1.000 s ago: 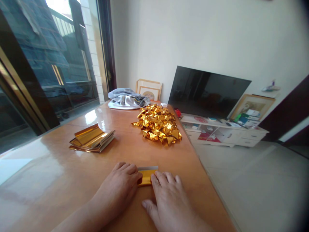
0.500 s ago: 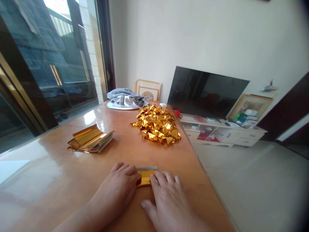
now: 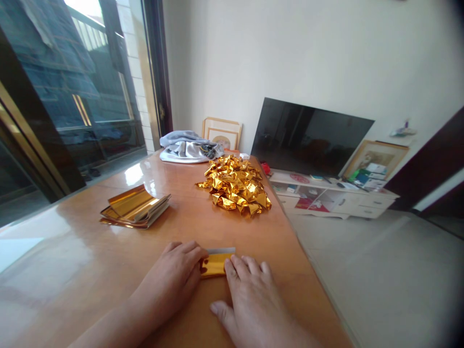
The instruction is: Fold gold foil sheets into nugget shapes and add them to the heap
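A small folded sheet of gold foil paper (image 3: 216, 264), with a pale strip along its far edge, lies on the table in front of me. My left hand (image 3: 176, 270) has its fingers curled at the left end of the sheet, pinching it; the fingertips are partly hidden. Over the right end rest the outstretched fingertips of my right hand (image 3: 253, 285), its thumb spread on the wood. Farther off to the left is a stack of gold foil sheets (image 3: 134, 208), its top sheet bent. Beyond my right hand sits a heap of folded gold foil pieces (image 3: 239, 186).
The glossy brown wooden table (image 3: 181, 217) drops off along its right edge. A grey cloth bundle (image 3: 188, 147) lies at its far end. A pale sheet (image 3: 18, 251) is at the left. Past the table stand a television (image 3: 308, 137) and a white cabinet (image 3: 348, 200).
My left hand has slid slightly left along the foil paper, uncovering more of its gold face. My right hand stays nearly in place. The view has shifted a little.
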A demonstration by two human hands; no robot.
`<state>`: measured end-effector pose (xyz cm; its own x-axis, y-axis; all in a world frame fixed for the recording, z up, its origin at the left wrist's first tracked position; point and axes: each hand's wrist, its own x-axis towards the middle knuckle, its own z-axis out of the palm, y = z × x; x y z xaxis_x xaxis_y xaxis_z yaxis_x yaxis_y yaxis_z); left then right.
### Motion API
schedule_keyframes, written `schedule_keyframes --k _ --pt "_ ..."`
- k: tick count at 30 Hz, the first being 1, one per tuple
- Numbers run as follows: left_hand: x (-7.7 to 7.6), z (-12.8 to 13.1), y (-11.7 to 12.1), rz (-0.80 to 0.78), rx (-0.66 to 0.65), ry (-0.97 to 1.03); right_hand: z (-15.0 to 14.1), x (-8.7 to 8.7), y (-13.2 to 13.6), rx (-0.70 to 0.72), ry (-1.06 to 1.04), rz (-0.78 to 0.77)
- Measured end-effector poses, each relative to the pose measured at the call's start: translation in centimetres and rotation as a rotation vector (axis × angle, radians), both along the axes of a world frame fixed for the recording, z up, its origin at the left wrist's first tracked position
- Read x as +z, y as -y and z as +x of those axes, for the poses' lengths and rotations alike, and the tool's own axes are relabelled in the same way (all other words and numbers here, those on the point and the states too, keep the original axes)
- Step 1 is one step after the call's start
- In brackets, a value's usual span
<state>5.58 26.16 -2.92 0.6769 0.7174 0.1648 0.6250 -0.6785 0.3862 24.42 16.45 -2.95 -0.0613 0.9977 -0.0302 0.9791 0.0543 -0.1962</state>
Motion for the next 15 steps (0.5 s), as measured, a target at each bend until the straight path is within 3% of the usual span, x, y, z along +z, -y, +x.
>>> schedule_keyframes --k 5,15 --pt "-1.0 -0.5 -0.5 0.044 0.092 0.091 -0.2 0.1 0.1 0.003 0.011 0.018" --pt "-2.2 -0.3 -0.4 0.055 0.061 0.096 -0.3 0.4 0.2 0.000 0.006 0.033"
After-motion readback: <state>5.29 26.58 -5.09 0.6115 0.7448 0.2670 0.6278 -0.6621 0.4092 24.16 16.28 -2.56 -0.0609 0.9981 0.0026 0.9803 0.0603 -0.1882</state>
